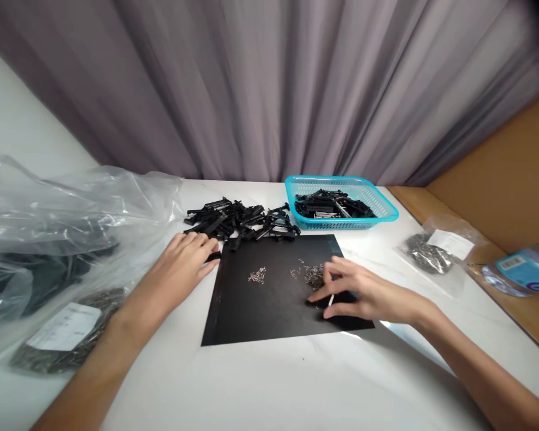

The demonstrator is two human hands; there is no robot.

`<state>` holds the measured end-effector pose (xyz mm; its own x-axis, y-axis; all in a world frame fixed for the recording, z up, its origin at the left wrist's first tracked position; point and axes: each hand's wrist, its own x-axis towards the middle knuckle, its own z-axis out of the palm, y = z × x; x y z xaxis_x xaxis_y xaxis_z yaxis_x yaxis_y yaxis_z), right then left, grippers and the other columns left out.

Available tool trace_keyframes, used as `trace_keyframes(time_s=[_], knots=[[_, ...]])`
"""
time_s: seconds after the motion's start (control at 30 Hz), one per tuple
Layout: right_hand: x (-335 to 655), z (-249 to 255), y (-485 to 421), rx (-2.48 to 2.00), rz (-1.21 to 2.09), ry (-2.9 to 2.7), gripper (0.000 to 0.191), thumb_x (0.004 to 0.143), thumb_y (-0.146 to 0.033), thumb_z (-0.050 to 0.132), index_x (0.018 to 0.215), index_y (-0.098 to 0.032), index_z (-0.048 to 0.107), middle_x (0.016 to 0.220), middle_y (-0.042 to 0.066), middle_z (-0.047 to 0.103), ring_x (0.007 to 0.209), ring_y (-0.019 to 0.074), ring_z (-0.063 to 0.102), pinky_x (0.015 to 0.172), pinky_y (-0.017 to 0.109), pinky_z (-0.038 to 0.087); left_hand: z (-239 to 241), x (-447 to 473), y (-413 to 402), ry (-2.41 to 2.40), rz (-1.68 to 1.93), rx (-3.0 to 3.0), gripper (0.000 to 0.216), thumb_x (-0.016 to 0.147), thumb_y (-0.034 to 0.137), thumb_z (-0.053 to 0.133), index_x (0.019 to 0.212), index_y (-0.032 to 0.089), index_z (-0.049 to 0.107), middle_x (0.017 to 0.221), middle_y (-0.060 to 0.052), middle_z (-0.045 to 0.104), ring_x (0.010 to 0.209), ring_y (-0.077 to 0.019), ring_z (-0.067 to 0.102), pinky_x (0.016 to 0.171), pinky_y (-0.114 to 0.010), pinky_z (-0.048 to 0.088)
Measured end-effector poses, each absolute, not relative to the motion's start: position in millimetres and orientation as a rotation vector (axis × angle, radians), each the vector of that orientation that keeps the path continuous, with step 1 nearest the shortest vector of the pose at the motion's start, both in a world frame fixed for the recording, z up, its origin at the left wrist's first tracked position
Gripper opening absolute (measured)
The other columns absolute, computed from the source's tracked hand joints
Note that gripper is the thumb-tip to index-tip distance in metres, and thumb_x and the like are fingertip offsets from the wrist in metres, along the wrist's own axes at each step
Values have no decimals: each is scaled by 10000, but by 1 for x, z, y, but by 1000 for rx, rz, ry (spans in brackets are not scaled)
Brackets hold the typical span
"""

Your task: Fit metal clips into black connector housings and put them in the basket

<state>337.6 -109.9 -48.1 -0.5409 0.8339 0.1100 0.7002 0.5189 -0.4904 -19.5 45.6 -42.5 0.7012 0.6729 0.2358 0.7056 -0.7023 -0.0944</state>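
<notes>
My left hand (186,266) is at the left edge of a black mat (260,317). Its fingers are curled over a small black plastic part (213,257), mostly hidden by the hand. Over the mat's right side is my right hand (357,290), index finger reaching down to the surface. A short, pale rod (331,300) shows between its fingers and thumb. Beside those fingers lies a heap of tiny metal pieces (313,276), partly covered by the hand. A smaller pile of tiny coppery metal pieces (257,275) sits left of the mat's middle.
Black plastic parts (233,218) are piled behind the mat. A blue basket (386,211) at the back holds more. Bags of metal pieces lie at left (49,356) and right (431,254). A large clear plastic bag (81,203) is far left; a blue packet (521,269) is far right.
</notes>
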Motion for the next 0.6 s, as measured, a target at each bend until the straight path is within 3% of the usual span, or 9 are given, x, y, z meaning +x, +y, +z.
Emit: trace_keyframes(time_s=[0.23, 0.4, 0.6], knots=[[327, -65, -132, -1241, 364, -2491, 419, 1002, -408, 643, 1418, -362, 629, 913, 46, 662, 857, 228, 604, 745, 347, 514, -43, -14, 42, -1106, -361, -2759, 282, 1009, 291, 422, 963, 195, 683, 1013, -135, 716, 985, -332, 627, 949, -491, 429], [306, -92, -129, -1219, 96, -2377, 213, 1063, -218, 511, 1161, -258, 695, 908, 57, 653, 790, 203, 590, 714, 355, 459, -35, -8, 40, -1262, -470, -2774, 244, 1026, 381, 434, 974, 213, 603, 969, -98, 727, 918, -309, 657, 880, -458, 452], [300, -91, -125, -1268, 59, -2264, 109, 1064, -180, 475, 1071, -223, 575, 1065, 92, 662, 895, 223, 607, 752, 372, 462, -31, 14, 28, -1714, -1014, -3055, 235, 1032, 478, 474, 1086, 250, 486, 903, -1, 757, 848, -218, 721, 798, -351, 522]])
